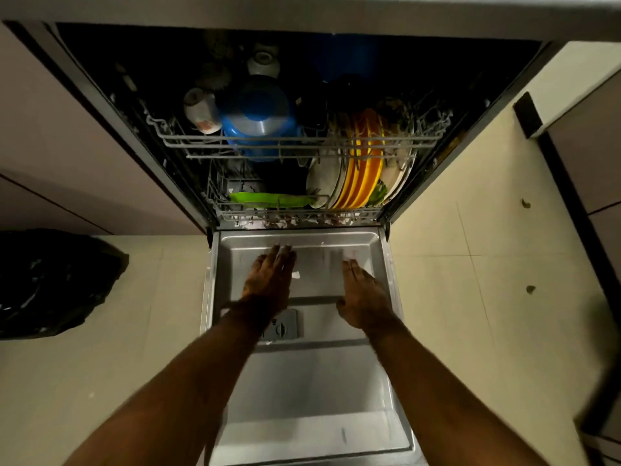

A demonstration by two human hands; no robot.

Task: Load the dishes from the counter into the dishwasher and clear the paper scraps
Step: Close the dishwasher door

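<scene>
L hand: left hand [268, 280] palm down over open steel dishwasher door [316, 381], fingers straight, holds nothing; contact w/ door unclear.
R hand: right hand [361, 294] likewise flat, well apart from L, nothing held.
Dishes: round orange plates [361, 176] upright in wire lower rack [295, 215]; blue plastic bowl [258, 116] in rack above.
Scrap: small white paper bit [295, 274] on door, just beside L fingers.
Floor: black rubbish bag [50, 280], left of door.
</scene>
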